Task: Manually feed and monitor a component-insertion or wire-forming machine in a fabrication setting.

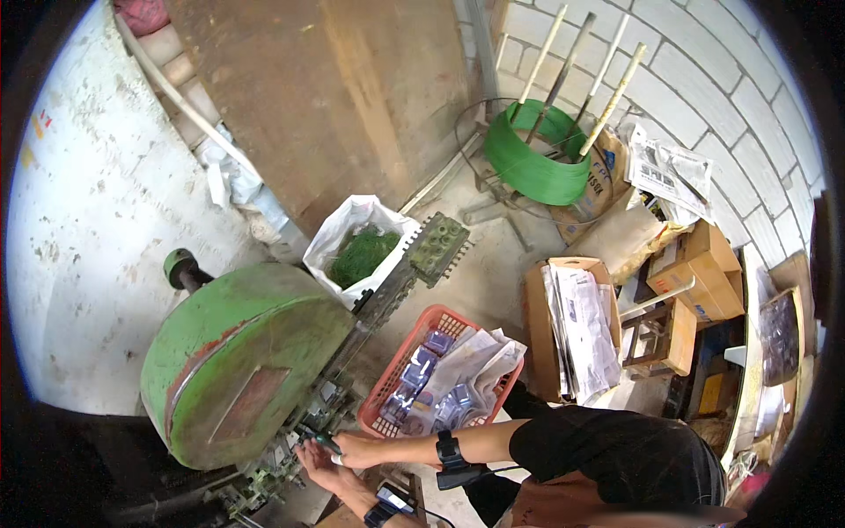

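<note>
My right hand (356, 450) reaches in from the right, its fingers closed round a slim dark tool with a green part (324, 441); its exact kind is too small to tell. My left hand (322, 469) is just below, close against it, fingers bent in at small metal parts (295, 437) on the machine; whatever they pinch is hidden. Both hands are at the lower right edge of a large green machine (255, 370) with a rounded housing. Black straps with small devices sit on both wrists.
A red plastic basket (374, 400) holds paper and clear-blue packs. Behind it, a white sack (321, 246) contains green clippings next to a toothed metal bar (437, 246). A green wire coil (537, 180) stands on upright rods. Cardboard boxes (539, 339) line the right side.
</note>
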Motion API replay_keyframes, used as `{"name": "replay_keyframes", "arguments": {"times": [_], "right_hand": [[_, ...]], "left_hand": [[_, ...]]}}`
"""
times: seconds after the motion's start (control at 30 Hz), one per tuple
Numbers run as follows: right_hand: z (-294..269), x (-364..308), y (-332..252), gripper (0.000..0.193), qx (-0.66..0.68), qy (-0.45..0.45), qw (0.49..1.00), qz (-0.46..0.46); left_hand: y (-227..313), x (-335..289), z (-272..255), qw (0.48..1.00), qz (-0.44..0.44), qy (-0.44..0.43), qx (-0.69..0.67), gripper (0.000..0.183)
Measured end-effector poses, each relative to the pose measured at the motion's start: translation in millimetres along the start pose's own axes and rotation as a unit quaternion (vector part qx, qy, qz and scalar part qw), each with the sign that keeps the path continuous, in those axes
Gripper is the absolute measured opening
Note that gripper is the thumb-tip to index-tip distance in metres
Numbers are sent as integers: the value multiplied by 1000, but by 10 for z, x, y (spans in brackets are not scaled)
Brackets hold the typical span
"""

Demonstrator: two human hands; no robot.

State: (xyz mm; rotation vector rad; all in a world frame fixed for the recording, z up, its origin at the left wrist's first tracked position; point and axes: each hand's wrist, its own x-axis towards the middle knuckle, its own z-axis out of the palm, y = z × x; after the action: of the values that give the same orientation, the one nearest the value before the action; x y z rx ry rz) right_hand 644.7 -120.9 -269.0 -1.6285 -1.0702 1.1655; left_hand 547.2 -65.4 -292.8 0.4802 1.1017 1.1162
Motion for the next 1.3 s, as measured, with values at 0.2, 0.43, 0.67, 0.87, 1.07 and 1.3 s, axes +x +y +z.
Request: {"name": "replay_keyframes", "arguments": {"times": [0.2, 0.43, 0.67, 0.87, 1.07, 1.3], "right_hand": [[-247, 40, 337, 41, 10, 43, 997, 65], [-259, 34, 27, 22, -23, -8, 999, 31], [-226, 68, 125, 21, -50, -19, 998, 32], [-271, 53, 83, 23, 20, -20, 999, 42], [-317, 37, 10, 21, 46, -7, 999, 7], [-310, 32, -157, 23, 36, -17, 992, 123]], "left_hand": [[-168, -48, 179, 993, 35, -105, -46, 25], [-106, 19, 133, 962, -72, 2, -263, 42], [-131, 10, 165, 965, -61, 31, -253, 57], [-42, -34, 211, 961, -71, 17, -265, 22], [28, 1, 239, 926, -146, 2, -349, 15], [106, 27, 283, 879, -171, 34, -443, 21]]}}
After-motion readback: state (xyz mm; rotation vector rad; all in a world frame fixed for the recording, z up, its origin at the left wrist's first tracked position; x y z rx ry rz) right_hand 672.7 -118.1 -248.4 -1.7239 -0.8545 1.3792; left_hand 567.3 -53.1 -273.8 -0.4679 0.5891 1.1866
